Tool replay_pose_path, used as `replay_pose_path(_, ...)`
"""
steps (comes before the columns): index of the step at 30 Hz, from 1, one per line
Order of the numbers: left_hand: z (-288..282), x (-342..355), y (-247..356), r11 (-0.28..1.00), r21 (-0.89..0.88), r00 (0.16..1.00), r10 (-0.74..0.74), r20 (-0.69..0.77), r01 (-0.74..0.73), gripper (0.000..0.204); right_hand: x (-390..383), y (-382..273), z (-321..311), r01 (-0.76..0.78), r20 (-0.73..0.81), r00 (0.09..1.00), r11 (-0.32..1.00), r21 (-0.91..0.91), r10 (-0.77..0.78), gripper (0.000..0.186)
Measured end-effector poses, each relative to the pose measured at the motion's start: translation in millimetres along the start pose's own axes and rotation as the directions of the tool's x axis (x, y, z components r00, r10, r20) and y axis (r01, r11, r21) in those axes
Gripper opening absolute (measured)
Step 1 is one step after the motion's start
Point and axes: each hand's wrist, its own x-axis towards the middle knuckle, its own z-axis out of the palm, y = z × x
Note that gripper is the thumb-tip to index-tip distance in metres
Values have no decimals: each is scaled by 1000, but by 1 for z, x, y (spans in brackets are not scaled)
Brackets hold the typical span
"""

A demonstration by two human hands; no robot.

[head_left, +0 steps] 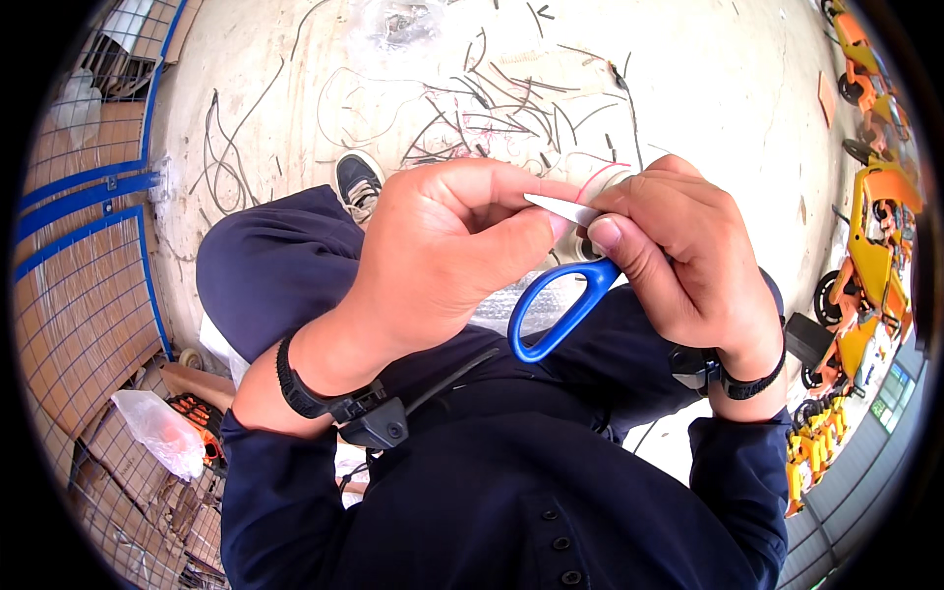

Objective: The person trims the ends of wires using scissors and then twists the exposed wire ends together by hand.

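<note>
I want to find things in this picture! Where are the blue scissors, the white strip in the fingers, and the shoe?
blue-handled scissors (560,320), head view, on the blue handle loop.
white strip (560,206), head view, on its middle between both hands.
dark shoe (358,182), head view, on its upper, on the floor.

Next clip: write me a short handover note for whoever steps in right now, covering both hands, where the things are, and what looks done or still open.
Left hand: closed, pinching a thin white strip at its thumb tip.
Right hand: closed, holding the blue-handled scissors and meeting the strip's other end; a red wire curves just above the fingers. The blades are hidden behind the hands, so I cannot tell if they are open.
Things: both hands are held over the lap; many cut wire scraps lie on the concrete floor ahead.
Done: a lot of wire already lies in pieces.
Left: the strip in hand looks uncut at this end; its far end is hidden.
</note>
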Motion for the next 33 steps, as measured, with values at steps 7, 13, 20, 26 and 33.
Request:
replay_pose_path(7,0,1,0,994,-105,999,-38,-35,34,17,2,0,5,-4,-61,998,999,-40,2,8)
replay_pose_path(13,-6,-1,0,986,-166,1000,-5,22,9,20,2,0,7,-32,-97,995,999,6,32,7)
replay_pose_path(20,-8,-1,-1,991,-130,999,31,-19,-34,20,2,0,5,-52,-99,994,999,-3,52,8)
replay_pose_path(26,-8,-7,3,984,-143,994,100,-39,-105,19,1,6,-18,-374,-169,897,904,206,409,23)
replay_pose_path(33,-2,-4,0,985,-102,988,135,-71,-142,19,3,-5,5,-34,-68,997,995,95,40,7)
